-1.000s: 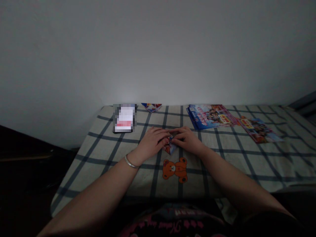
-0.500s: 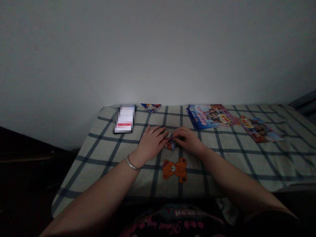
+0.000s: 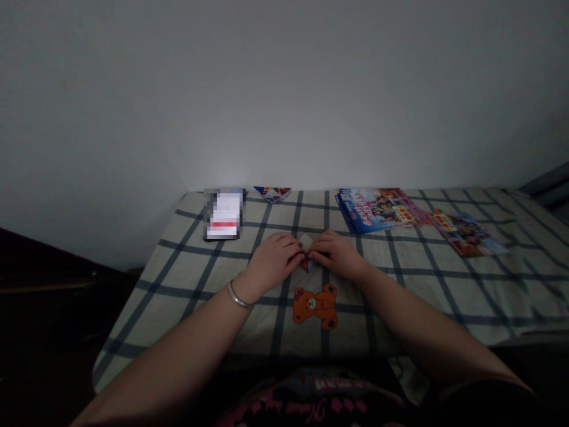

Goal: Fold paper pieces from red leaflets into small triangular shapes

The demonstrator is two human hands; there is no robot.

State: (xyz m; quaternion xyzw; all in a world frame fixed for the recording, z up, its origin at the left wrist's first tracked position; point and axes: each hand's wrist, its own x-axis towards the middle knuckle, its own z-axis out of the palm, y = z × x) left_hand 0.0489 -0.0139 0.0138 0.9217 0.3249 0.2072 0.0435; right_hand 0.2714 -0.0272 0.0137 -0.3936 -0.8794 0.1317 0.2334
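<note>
A small piece of folded printed paper (image 3: 306, 265) lies on the checked tablecloth between my two hands, its lower tip pointing toward me. My left hand (image 3: 276, 256), with a silver bangle at the wrist, pinches the paper's left side between thumb and curled fingers. On the right side, my right hand (image 3: 334, 255) grips it the same way, thumb and forefinger near the middle. Fingers cover much of the paper, so its full shape is hidden. Just below it, an orange teddy bear figure (image 3: 315, 306) shows on the cloth.
At the back left lies a phone (image 3: 226, 214) with a lit, blurred screen. Beside it, against the wall, is a folded paper triangle (image 3: 272, 194). A stack of colourful leaflets (image 3: 377, 209) sits back right, with another leaflet (image 3: 472, 232) overlapping toward the right.
My left hand's fingers, spread flat before, have curled in onto the paper. Both thumbs now meet near its middle. A pale part of the paper shows between the hands.
</note>
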